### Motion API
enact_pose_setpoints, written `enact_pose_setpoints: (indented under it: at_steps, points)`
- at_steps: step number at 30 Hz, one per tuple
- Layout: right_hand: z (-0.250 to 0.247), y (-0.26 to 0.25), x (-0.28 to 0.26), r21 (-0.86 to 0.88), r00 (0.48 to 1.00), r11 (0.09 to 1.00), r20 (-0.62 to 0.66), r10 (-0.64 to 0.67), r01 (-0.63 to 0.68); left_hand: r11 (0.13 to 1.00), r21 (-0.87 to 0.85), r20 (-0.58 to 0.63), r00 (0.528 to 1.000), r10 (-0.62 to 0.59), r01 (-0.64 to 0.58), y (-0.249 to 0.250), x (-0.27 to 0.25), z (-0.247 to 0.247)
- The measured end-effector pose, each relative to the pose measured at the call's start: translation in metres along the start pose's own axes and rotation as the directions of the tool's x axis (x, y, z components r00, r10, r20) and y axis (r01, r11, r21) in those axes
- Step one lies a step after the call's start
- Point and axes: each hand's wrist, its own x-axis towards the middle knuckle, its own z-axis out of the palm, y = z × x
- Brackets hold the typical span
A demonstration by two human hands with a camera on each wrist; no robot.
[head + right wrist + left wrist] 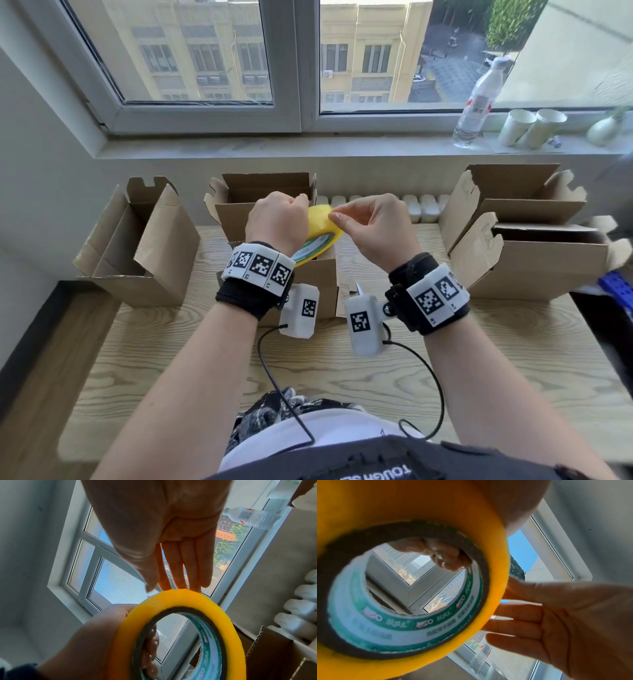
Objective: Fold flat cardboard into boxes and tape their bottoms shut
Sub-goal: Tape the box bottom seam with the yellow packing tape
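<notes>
The tape roll [322, 228] is held between the left hand [275, 219] and right hand [371, 222], above a box [320, 291] on the table [479, 359]; open boxes stand left [137, 246], behind [239, 209] and right [534, 260]; a bottle [478, 102] and two cups [531, 126] stand on the windowsill [274, 145].

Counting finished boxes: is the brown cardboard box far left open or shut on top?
Open: the brown cardboard box has its top flaps standing up, interior visible.
</notes>
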Motion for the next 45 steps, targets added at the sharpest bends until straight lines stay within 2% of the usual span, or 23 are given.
enact_pose_setpoints:
  at_steps: [4, 7, 11, 18, 25, 28, 31, 35, 41, 45]
  points:
    - [0.008, 0.000, -0.001, -0.139, 0.995, 0.987, 0.075, -0.066, 0.076, 0.998, 0.051, 0.025, 0.999, -0.046, 0.044, -0.003, 0.005, 0.000]
    - [0.010, 0.002, -0.003, -0.225, 0.987, 0.966, 0.132, -0.096, 0.124, 0.992, 0.124, 0.080, 0.996, -0.025, 0.014, -0.008, 0.008, -0.005]
    - [0.020, 0.002, -0.010, -0.396, 0.957, 0.875, 0.193, -0.216, 0.277, 0.982, 0.190, 0.126, 0.992, -0.029, 0.005, -0.012, 0.015, -0.011]
    - [0.031, 0.001, -0.018, -0.493, 0.930, 0.790, 0.235, -0.283, 0.365, 0.933, 0.348, 0.123, 0.991, 0.048, -0.088, -0.003, 0.017, -0.017]
    - [0.029, -0.001, -0.017, -0.511, 0.942, 0.792, 0.203, -0.266, 0.333, 0.911, 0.390, 0.150, 0.985, 0.082, -0.136, 0.002, 0.017, -0.014]
    - [0.028, 0.000, -0.017, -0.522, 0.937, 0.780, 0.233, -0.259, 0.345, 0.911, 0.389, 0.162, 0.984, 0.078, -0.137, 0.004, 0.016, -0.012]
    - [0.029, 0.000, -0.016, -0.454, 0.928, 0.817, 0.278, -0.248, 0.354, 0.921, 0.363, 0.190, 0.979, 0.072, -0.138, 0.003, 0.014, -0.011]
    - [0.028, 0.006, -0.014, -0.364, 0.936, 0.875, 0.269, -0.228, 0.318, 0.931, 0.334, 0.196, 0.977, 0.084, -0.147, 0.003, 0.011, -0.011]
    - [0.023, 0.005, -0.009, -0.206, 0.956, 0.942, 0.183, -0.231, 0.267, 0.981, 0.184, 0.174, 0.984, 0.034, -0.067, -0.005, 0.013, -0.011]
    - [0.020, 0.002, -0.012, -0.269, 0.960, 0.926, 0.168, -0.225, 0.264, 0.984, 0.173, 0.182, 0.983, 0.011, -0.043, -0.003, 0.014, -0.012]
